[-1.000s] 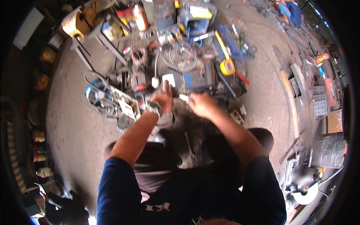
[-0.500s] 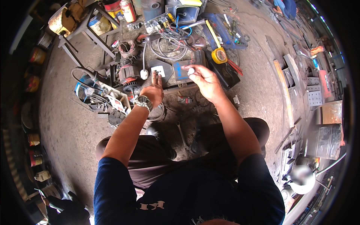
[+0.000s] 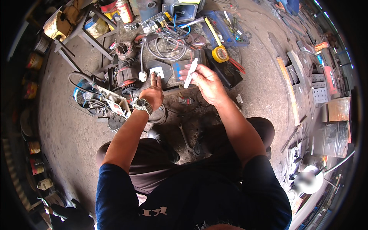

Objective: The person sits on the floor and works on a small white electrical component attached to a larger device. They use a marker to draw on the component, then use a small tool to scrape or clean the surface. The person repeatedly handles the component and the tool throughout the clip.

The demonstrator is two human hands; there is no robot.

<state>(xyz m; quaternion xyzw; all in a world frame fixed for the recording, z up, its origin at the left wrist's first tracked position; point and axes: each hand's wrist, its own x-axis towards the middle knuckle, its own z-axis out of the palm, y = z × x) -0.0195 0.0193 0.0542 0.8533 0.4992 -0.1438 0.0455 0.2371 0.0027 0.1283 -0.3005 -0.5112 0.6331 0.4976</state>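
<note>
My right hand (image 3: 209,83) grips a slim white marker pen (image 3: 191,73) between thumb and fingers. It stands tilted above a grey metal box with blue marks (image 3: 177,68). My left hand (image 3: 152,96), a watch on its wrist, has two fingers stretched out. Their tips press on a small white square plate with dark holes (image 3: 156,70), which lies on a grey metal plate with cut corners (image 3: 166,69). Just left of these fingers is a white cable end (image 3: 142,76). Beside it sits a motor with a toothed gear (image 3: 127,76).
A yellow tape measure (image 3: 220,54), partly pulled out, lies beyond my right hand near a blue tool tray (image 3: 238,40). Coiled grey cable (image 3: 168,53) lies behind the plates. A wrench (image 3: 184,136) rests between my feet. A blue fan (image 3: 85,93) stands left.
My right hand has turned, so the marker pen now shows at full length, slanting downward. My left fingers stay on the white plate. The whole view has shifted slightly.
</note>
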